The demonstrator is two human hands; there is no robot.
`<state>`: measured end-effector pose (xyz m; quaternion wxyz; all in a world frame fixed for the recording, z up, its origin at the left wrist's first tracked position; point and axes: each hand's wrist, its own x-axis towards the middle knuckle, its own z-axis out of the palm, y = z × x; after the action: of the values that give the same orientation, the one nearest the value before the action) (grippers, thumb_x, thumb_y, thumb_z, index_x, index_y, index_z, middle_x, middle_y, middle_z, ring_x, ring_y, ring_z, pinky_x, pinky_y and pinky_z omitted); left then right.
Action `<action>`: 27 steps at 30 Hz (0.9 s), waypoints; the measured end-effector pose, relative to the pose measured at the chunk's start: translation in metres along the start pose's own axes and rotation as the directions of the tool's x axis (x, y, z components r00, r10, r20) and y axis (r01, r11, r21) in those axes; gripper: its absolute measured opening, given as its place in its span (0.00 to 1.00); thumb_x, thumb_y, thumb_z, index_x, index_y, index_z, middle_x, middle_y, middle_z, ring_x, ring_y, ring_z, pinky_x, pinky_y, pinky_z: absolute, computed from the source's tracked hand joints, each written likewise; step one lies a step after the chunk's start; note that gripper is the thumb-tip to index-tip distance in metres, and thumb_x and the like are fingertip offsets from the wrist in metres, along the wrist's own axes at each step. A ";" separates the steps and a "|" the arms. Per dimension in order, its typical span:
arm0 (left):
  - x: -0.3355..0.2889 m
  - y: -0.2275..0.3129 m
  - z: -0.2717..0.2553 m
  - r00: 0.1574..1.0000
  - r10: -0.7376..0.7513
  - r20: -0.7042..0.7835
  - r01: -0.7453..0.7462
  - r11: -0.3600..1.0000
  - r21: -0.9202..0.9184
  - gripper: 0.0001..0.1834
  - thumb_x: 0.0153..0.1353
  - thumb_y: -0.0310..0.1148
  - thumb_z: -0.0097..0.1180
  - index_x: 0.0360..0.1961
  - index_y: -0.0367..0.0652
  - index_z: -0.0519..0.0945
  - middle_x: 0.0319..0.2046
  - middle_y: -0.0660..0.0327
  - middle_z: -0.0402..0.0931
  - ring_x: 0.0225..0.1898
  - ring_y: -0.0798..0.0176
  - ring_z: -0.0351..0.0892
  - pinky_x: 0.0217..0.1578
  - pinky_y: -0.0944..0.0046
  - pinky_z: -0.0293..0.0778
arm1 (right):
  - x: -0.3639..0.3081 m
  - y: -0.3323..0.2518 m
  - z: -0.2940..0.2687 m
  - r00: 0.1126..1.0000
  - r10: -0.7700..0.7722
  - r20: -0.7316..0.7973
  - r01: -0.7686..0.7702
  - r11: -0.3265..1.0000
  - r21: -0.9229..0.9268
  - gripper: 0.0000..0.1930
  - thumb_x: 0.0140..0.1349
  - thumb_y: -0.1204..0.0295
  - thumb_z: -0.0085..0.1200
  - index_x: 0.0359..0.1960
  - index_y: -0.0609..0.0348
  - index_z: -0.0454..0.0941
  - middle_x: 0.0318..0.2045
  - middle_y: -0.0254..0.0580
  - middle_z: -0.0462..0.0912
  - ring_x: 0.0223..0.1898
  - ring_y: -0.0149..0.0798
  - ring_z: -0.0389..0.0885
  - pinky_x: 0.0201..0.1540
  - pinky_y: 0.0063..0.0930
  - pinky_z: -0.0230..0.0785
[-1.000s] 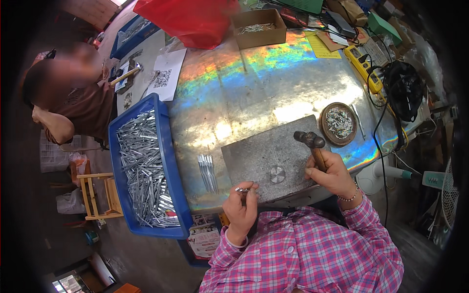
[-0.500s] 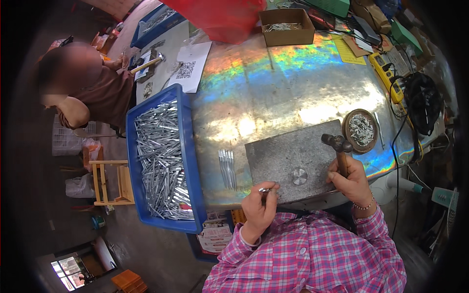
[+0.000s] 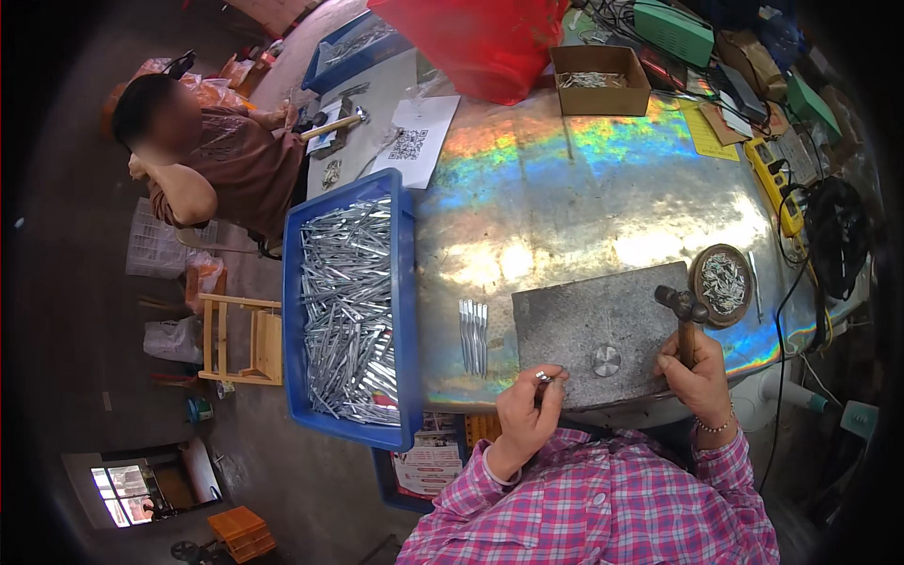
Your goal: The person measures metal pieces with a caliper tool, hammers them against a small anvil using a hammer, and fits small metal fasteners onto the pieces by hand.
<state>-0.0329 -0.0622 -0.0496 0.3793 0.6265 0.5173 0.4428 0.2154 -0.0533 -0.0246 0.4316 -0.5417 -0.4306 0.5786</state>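
Right hand [image 3: 697, 381] gripping a hammer [image 3: 686, 325], left hand [image 3: 529, 412] pinching a small metal bit [image 3: 543, 377], silver disc [image 3: 605, 361] on a slab [image 3: 589, 311] between them.

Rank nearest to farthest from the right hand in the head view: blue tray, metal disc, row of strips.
1. Metal disc: on the slab, left of right hand.
2. Row of strips: left of slab.
3. Blue tray: left of strips.

The left grip [image 3: 527, 417] partly hides a small metal piece [image 3: 543, 377], the right grip [image 3: 699, 382] a hammer handle [image 3: 686, 345]; at twelve o'clock, the top edge crops a red bag [image 3: 482, 40].
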 end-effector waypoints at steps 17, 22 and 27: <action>0.000 -0.003 0.001 1.000 0.006 -0.014 -0.006 1.000 -0.010 0.06 0.62 0.21 0.51 0.40 0.33 0.74 0.30 0.56 0.82 0.25 0.71 0.81 0.25 0.73 0.75 | -0.001 -0.002 0.001 0.997 0.064 -0.034 -0.062 0.996 0.059 0.04 0.56 0.79 0.53 0.30 0.62 0.70 0.23 0.34 0.76 0.25 0.24 0.71 0.28 0.19 0.64; 0.001 -0.002 0.000 1.000 0.008 0.001 -0.008 1.000 0.024 0.06 0.62 0.21 0.51 0.40 0.33 0.73 0.29 0.56 0.82 0.25 0.71 0.81 0.25 0.74 0.74 | 0.000 -0.002 0.002 0.998 0.052 -0.041 -0.049 0.997 0.063 0.04 0.57 0.79 0.53 0.30 0.62 0.70 0.23 0.34 0.75 0.24 0.23 0.70 0.27 0.19 0.63; 0.001 -0.001 0.001 1.000 0.016 0.000 -0.016 1.000 0.015 0.06 0.61 0.21 0.52 0.40 0.34 0.74 0.29 0.57 0.82 0.24 0.71 0.80 0.24 0.74 0.73 | -0.002 -0.003 0.001 0.996 0.081 -0.043 -0.077 0.993 0.084 0.04 0.57 0.79 0.53 0.31 0.62 0.70 0.23 0.33 0.75 0.23 0.22 0.69 0.25 0.18 0.61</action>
<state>-0.0323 -0.0609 -0.0505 0.3709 0.6334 0.5157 0.4420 0.2144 -0.0544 -0.0212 0.4401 -0.5533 -0.3746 0.5999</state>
